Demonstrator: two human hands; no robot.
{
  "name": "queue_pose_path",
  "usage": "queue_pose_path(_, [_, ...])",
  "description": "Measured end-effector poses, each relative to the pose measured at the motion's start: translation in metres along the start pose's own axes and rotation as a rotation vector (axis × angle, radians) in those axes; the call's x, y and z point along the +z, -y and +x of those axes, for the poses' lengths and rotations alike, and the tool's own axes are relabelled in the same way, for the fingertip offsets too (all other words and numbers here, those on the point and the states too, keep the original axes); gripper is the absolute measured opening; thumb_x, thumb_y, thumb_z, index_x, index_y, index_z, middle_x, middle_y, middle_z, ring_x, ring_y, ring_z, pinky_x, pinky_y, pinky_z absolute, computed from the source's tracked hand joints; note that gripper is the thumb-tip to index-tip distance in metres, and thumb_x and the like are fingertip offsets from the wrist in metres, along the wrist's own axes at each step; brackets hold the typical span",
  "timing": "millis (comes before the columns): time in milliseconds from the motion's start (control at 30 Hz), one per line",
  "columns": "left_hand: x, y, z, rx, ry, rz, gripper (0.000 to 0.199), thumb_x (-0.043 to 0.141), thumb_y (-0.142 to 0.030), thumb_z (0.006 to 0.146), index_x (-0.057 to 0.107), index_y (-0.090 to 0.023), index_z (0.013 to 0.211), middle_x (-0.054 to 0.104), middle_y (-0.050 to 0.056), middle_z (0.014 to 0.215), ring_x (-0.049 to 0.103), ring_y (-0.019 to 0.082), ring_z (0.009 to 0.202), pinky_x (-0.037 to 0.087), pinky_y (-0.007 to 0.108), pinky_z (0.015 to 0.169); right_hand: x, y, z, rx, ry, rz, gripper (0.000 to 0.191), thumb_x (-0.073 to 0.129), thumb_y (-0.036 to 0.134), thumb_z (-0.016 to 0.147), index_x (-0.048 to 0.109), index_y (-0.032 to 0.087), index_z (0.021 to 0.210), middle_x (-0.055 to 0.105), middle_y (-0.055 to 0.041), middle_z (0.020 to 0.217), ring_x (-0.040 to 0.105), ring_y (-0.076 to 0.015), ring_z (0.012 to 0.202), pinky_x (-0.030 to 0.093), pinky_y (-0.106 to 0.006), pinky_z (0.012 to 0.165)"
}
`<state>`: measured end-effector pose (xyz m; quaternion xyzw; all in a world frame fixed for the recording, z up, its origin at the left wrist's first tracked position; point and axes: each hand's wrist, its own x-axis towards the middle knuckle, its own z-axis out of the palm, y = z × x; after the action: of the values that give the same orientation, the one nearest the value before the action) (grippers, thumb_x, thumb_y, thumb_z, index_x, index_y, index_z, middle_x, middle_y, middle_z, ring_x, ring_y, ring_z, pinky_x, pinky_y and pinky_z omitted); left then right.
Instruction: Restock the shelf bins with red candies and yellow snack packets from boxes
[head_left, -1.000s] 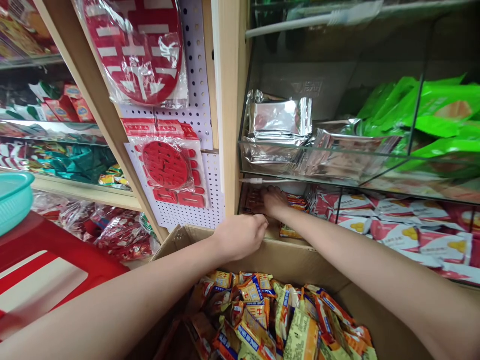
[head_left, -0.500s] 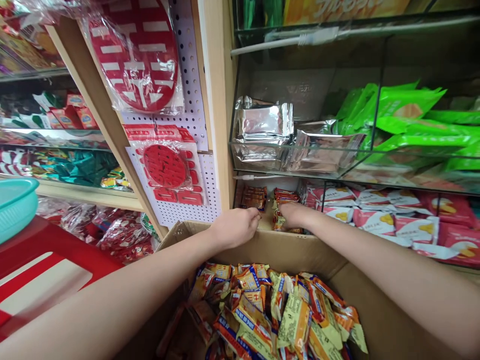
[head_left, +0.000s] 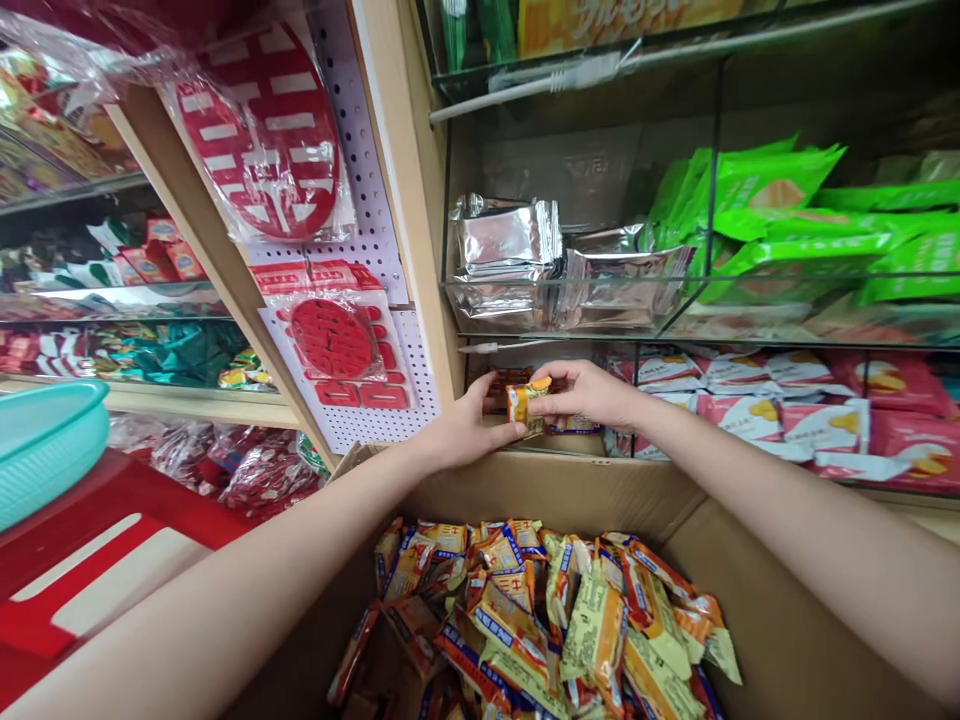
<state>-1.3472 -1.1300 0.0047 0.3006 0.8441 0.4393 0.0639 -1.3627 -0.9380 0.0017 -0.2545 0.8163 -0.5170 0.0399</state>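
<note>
A small yellow and orange snack packet (head_left: 529, 402) is held up at the low shelf compartment, just past the box's far edge. My right hand (head_left: 581, 395) pinches it from the right. On its left side, my left hand (head_left: 476, 422) has thumb and fingers spread, with the fingertips next to the packet; whether they grip it is unclear. More packets lie behind the hands in the compartment, mostly hidden. Below my forearms, a cardboard box (head_left: 450, 490) holds a heap of similar wrapped packets (head_left: 592, 620).
Silver packets (head_left: 506, 240) and green packets (head_left: 795, 220) fill the glass-fronted shelf above. Pink and white packets (head_left: 739, 420) sit at the lower right. At the left are a turquoise basket (head_left: 49, 440) and a red surface (head_left: 142, 520). Red decorations (head_left: 334, 340) hang on a pegboard.
Both hands have risen slightly out of the low compartment, and a packet now shows between them. My left hand has opened its fingers. The view has shifted a little.
</note>
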Motion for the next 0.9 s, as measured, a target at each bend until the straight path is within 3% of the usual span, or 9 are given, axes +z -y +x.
queue_pose_path(67, [-0.003, -0.003, -0.001, 0.015, 0.128, -0.055, 0.051, 0.05, -0.037, 0.074, 0.04, -0.015, 0.118, 0.057, 0.007, 0.105, 0.053, 0.016, 0.094, 0.041, 0.026, 0.08, 0.005, 0.005, -0.003, 0.023, 0.041, 0.184, 0.032, 0.063, 0.041, 0.062, 0.052, 0.017, 0.08, 0.054, 0.0029, 0.057, 0.053, -0.0107, 0.052, 0.043, -0.023, 0.047])
queue_pose_path(133, [-0.005, -0.006, -0.003, 0.018, 0.167, -0.002, 0.035, 0.046, -0.038, 0.076, 0.054, -0.014, 0.101, 0.061, 0.004, 0.09, 0.055, 0.014, 0.08, 0.043, 0.024, 0.071, 0.01, 0.008, -0.004, 0.012, 0.021, 0.227, 0.032, 0.062, 0.04, 0.064, 0.056, 0.016, 0.084, 0.055, 0.0018, 0.057, 0.053, -0.0098, 0.051, 0.042, -0.022, 0.046])
queue_pose_path(233, [-0.003, -0.009, -0.007, 0.024, 0.036, 0.085, 0.032, 0.046, -0.038, 0.076, 0.057, -0.014, 0.095, 0.061, 0.002, 0.081, 0.054, 0.013, 0.07, 0.043, 0.022, 0.065, 0.013, 0.011, -0.005, -0.008, -0.073, 0.271, 0.033, 0.061, 0.039, 0.066, 0.06, 0.015, 0.088, 0.054, 0.0018, 0.055, 0.049, -0.007, 0.048, 0.038, -0.018, 0.042])
queue_pose_path(333, [0.001, -0.011, -0.009, 0.095, -0.036, 0.074, 0.032, 0.045, -0.031, 0.078, 0.054, -0.016, 0.104, 0.062, 0.002, 0.088, 0.055, 0.014, 0.078, 0.043, 0.022, 0.071, 0.014, 0.013, -0.007, 0.019, -0.104, 0.443, 0.031, 0.061, 0.039, 0.067, 0.061, 0.015, 0.087, 0.056, 0.0009, 0.058, 0.049, -0.0063, 0.05, 0.037, -0.017, 0.043])
queue_pose_path(467, [0.006, -0.01, -0.013, 0.208, -0.17, 0.145, 0.039, 0.043, -0.024, 0.078, 0.048, -0.018, 0.116, 0.059, 0.002, 0.106, 0.054, 0.015, 0.093, 0.04, 0.024, 0.083, 0.014, 0.017, -0.009, 0.049, -0.021, 0.658, 0.028, 0.061, 0.036, 0.069, 0.061, 0.015, 0.087, 0.06, -0.0026, 0.075, 0.054, -0.0073, 0.06, 0.042, -0.019, 0.051])
queue_pose_path(633, [0.008, -0.003, -0.013, 0.274, -0.295, 0.307, 0.047, 0.045, -0.008, 0.069, 0.049, -0.015, 0.116, 0.041, 0.009, 0.127, 0.036, 0.019, 0.118, 0.028, 0.03, 0.099, 0.015, 0.016, -0.01, 0.162, -0.006, 0.695, 0.039, 0.068, 0.023, 0.062, 0.053, 0.018, 0.097, 0.061, -0.0038, 0.089, 0.057, -0.0106, 0.07, 0.047, -0.023, 0.06])
queue_pose_path(733, [0.006, -0.004, -0.008, 0.204, -0.339, 0.008, 0.055, 0.045, -0.007, 0.066, 0.04, -0.013, 0.121, 0.037, 0.011, 0.13, 0.038, 0.02, 0.116, 0.035, 0.033, 0.094, 0.012, 0.014, -0.009, 0.177, -0.058, 0.627, 0.052, 0.071, 0.014, 0.055, 0.048, 0.018, 0.101, 0.061, -0.0044, 0.091, 0.058, -0.0125, 0.076, 0.048, -0.026, 0.066])
queue_pose_path(800, [0.004, -0.006, -0.005, 0.097, -0.321, -0.257, 0.056, 0.046, -0.013, 0.071, 0.03, -0.011, 0.125, 0.042, 0.013, 0.125, 0.047, 0.02, 0.107, 0.044, 0.032, 0.082, 0.009, 0.013, -0.009, 0.164, -0.071, 0.574, 0.052, 0.071, 0.013, 0.054, 0.048, 0.018, 0.101, 0.061, -0.0039, 0.09, 0.059, -0.0123, 0.075, 0.048, -0.026, 0.068])
queue_pose_path(900, [0.003, -0.009, -0.002, -0.044, -0.259, -0.411, 0.047, 0.048, -0.024, 0.076, 0.036, -0.01, 0.119, 0.056, 0.013, 0.106, 0.057, 0.016, 0.084, 0.048, 0.026, 0.065, 0.004, 0.011, -0.008, 0.144, -0.07, 0.473, 0.045, 0.072, 0.015, 0.053, 0.053, 0.016, 0.094, 0.062, -0.003, 0.087, 0.059, -0.0115, 0.074, 0.047, -0.025, 0.069])
